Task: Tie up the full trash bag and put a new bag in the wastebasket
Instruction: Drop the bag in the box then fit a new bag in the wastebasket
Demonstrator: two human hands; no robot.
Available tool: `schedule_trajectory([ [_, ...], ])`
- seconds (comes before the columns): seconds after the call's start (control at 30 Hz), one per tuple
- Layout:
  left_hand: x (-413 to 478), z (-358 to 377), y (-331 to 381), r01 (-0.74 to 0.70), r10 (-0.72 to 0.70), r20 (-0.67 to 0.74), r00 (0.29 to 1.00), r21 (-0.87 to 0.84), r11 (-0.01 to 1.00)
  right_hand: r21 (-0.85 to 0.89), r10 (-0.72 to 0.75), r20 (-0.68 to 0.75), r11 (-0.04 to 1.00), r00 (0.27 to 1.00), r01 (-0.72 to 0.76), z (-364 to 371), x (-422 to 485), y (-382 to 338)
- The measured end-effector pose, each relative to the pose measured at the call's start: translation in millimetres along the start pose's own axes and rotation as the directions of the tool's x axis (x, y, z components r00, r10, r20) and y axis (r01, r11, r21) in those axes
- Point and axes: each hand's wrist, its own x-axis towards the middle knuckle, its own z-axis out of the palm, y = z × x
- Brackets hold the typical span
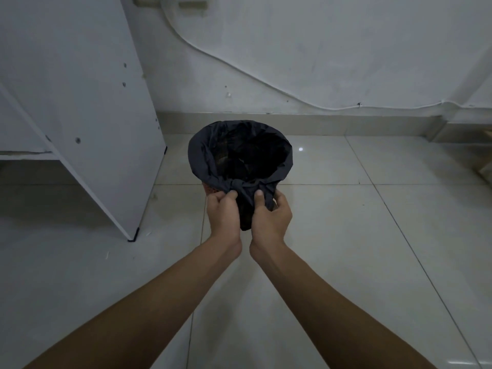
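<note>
A small wastebasket (208, 188) stands on the tiled floor near the wall, with only a reddish patch of its side showing. A black trash bag (202, 155) lines it, folded over the rim, its mouth wide and dark inside. At the near rim the bag's slack is gathered into a knot (237, 184). My left hand (223, 213) pinches the bag just left of the knot. My right hand (269, 214) grips the bag's loose end on the right of the knot. No second bag is visible.
A white cabinet panel (87, 107) stands to the left, its foot (133, 237) close to the basket. A white cable (239, 67) runs along the back wall above the skirting. Pale floor tiles (346, 235) extend right and toward me.
</note>
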Motion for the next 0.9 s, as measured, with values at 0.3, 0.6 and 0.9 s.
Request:
schedule_trajectory([
  [0.3, -7, 10, -1, 0.01, -0.02, 0.162, 0.987, 0.064, 0.998, -0.282, -0.194, 0.138, 0.933, 0.971, 0.226, -8, -6, 11],
  [0.6, -10, 9, 10, 0.14, -0.141, 0.243, 0.96, 0.02, 0.99, -0.41, -0.293, 0.177, 0.846, 0.94, 0.341, -16, -8, 13],
  [0.9, -6, 2, 22, 0.292, -0.268, 0.374, 0.888, -0.009, 0.956, -0.534, -0.381, 0.439, 0.618, 0.814, 0.578, -25, -9, 12],
])
